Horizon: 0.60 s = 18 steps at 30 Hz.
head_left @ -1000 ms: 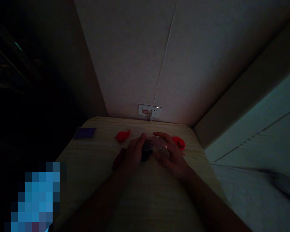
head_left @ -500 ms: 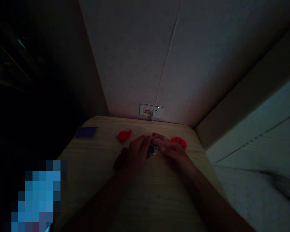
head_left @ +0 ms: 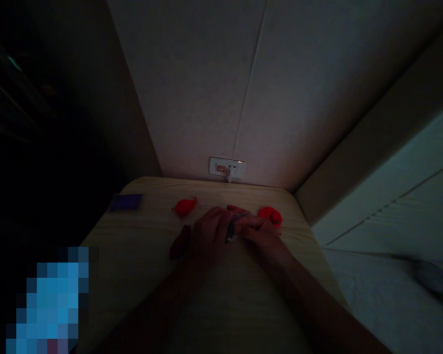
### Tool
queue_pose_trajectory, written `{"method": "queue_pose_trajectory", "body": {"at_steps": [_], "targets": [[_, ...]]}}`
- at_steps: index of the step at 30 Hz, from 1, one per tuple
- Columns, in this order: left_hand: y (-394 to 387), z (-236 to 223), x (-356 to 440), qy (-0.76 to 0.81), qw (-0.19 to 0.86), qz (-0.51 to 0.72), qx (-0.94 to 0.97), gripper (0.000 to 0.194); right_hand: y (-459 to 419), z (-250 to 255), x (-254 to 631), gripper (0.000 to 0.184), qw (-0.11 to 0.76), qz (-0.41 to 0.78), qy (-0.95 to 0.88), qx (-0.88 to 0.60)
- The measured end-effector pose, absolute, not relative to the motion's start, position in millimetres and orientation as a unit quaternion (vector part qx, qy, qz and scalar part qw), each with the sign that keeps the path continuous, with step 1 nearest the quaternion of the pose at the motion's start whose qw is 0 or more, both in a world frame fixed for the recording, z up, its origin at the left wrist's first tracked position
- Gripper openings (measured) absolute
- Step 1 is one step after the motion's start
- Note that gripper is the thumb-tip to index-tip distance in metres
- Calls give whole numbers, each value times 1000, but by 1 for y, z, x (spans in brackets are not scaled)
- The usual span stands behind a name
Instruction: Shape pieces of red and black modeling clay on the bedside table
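Observation:
Over the middle of a pale wooden tabletop point(head_left: 140, 290), both my hands meet on a dark lump in shiny clear plastic wrap point(head_left: 230, 233). My left hand point(head_left: 211, 233) is closed round its left side, and the fingers of my right hand point(head_left: 259, 231) pinch the wrap on the right. Dim light hides what the lump is. A dark red, rounded piece point(head_left: 180, 242) lies just left of my left hand. Behind it sits a bright red wrapped bundle with a twisted end point(head_left: 185, 207). Beyond my right hand is a flat red disc with a dark face-like pattern point(head_left: 270, 216).
A purple flat packet point(head_left: 126, 202) rests at the table's far left corner. The wall behind carries a socket plate point(head_left: 227, 167) with a plug in it. On the right stands a pale panelled cabinet point(head_left: 402, 206). A blurred grey thing point(head_left: 433, 280) lies on the floor.
My right hand has gone from spread over the clear plastic to pinching it close to my left hand. My left hand has closed further over the dark lump. The other pieces stay put.

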<state>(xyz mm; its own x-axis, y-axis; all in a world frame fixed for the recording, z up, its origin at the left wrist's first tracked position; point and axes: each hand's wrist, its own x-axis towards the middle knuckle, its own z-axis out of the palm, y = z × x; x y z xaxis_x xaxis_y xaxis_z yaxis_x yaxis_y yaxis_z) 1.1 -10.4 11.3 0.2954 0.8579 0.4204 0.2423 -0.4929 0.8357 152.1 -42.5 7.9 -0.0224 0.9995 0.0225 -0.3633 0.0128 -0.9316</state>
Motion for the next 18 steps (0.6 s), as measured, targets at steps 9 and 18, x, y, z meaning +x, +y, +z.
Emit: {"method": "queue_pose_trajectory", "body": {"at_steps": [9, 18], "targets": [[-10, 14, 2, 420, 353, 458, 700, 41, -45, 12, 148, 12, 594, 592, -383, -388], [-11, 16, 2, 422, 374, 463, 684, 40, -44, 14, 147, 15, 593, 627, -360, -353]]}}
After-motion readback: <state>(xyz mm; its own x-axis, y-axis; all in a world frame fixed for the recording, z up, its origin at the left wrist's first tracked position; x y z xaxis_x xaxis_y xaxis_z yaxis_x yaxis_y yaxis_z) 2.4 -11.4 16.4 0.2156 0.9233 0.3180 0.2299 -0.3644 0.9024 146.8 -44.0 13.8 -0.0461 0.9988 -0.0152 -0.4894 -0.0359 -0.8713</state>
